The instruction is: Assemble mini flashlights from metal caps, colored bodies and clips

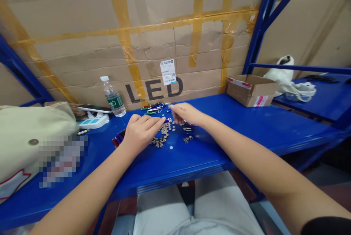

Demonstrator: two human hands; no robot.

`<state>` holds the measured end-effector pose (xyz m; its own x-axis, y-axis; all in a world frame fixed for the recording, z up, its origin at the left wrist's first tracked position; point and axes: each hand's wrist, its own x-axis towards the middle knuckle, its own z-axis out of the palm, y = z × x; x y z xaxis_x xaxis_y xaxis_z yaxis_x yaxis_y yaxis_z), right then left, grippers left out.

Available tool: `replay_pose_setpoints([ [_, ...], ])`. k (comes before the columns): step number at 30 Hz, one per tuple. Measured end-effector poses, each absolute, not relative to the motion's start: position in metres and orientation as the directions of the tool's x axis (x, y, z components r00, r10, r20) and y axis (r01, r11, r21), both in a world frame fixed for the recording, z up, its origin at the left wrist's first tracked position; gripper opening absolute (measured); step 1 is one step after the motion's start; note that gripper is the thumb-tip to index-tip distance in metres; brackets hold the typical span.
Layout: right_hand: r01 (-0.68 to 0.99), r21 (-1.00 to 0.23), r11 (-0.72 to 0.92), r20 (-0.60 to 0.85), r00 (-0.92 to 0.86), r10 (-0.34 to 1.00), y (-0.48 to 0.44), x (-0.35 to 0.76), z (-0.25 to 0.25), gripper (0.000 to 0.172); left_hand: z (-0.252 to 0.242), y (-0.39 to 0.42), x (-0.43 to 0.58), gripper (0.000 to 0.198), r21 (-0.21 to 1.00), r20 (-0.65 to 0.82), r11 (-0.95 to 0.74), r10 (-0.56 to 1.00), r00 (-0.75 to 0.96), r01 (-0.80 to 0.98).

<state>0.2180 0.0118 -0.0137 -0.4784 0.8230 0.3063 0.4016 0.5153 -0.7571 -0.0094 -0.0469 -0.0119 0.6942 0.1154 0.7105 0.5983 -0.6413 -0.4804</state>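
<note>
My left hand (142,131) is closed on a small purple piece with a metal end (168,120), which pokes out past the fingertips. Just right of it, my right hand (185,113) has its fingers curled together, with a small metallic bit at the fingertips, too small to name. Between and below the hands lie many small silver discs (166,129) and a cluster of metal parts (159,142). Green, silver and blue pieces with clips (155,108) lie behind the hands. Dark red and purple pieces (118,139) lie beside my left wrist; blue pieces (188,131) are below my right hand.
A water bottle (113,98), a phone (94,109) and a power strip (93,121) stand at the back left of the blue table (219,118). A cream bag (33,140) fills the left side. An open cardboard box (251,90) is at the back right, before a cardboard wall.
</note>
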Motion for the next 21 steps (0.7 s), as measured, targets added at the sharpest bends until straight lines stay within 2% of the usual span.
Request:
replay_pose_setpoints([
  [2, 0.642, -0.511, 0.571, 0.488, -0.330, 0.808, 0.041, 0.245, -0.021, 0.025, -0.011, -0.047, -0.010, 0.020, -0.446, 0.720, -0.648, 0.151, 0.677, 0.618],
  [3, 0.726, -0.428, 0.539, 0.516, -0.293, 0.805, 0.055, 0.259, -0.026, 0.015, -0.011, -0.046, -0.010, 0.019, -0.433, 0.723, -0.650, 0.164, 0.671, 0.625],
  [4, 0.777, -0.396, 0.490, 0.491, -0.272, 0.828, 0.067, 0.272, -0.033, 0.012, -0.012, -0.045, -0.011, 0.018, -0.423, 0.724, -0.652, 0.175, 0.668, 0.629],
  [7, 0.816, -0.438, 0.377, 0.359, -0.226, 0.906, 0.091, 0.298, -0.051, 0.009, -0.013, -0.042, -0.014, 0.019, -0.405, 0.708, -0.656, 0.216, 0.672, 0.637],
  [9, 0.820, -0.445, 0.360, 0.343, -0.215, 0.914, 0.098, 0.302, -0.058, 0.003, -0.013, -0.041, -0.015, 0.020, -0.390, 0.695, -0.661, 0.245, 0.676, 0.640],
  [13, 0.821, -0.467, 0.327, 0.299, -0.202, 0.933, 0.103, 0.302, -0.058, 0.029, -0.015, -0.042, -0.017, 0.021, -0.366, 0.680, -0.676, 0.275, 0.679, 0.640],
  [16, 0.834, -0.467, 0.294, 0.248, -0.196, 0.949, 0.099, 0.304, -0.051, 0.039, -0.017, -0.041, -0.017, 0.021, -0.341, 0.663, -0.697, 0.297, 0.687, 0.631],
  [18, 0.830, -0.459, 0.316, 0.258, -0.216, 0.942, 0.091, 0.301, -0.044, 0.037, -0.019, -0.038, -0.018, 0.022, -0.311, 0.642, -0.711, 0.332, 0.691, 0.631],
  [21, 0.749, -0.503, 0.431, 0.365, -0.268, 0.892, 0.069, 0.285, -0.031, 0.016, -0.022, -0.036, -0.017, 0.025, -0.204, 0.605, -0.723, 0.437, 0.666, 0.660],
])
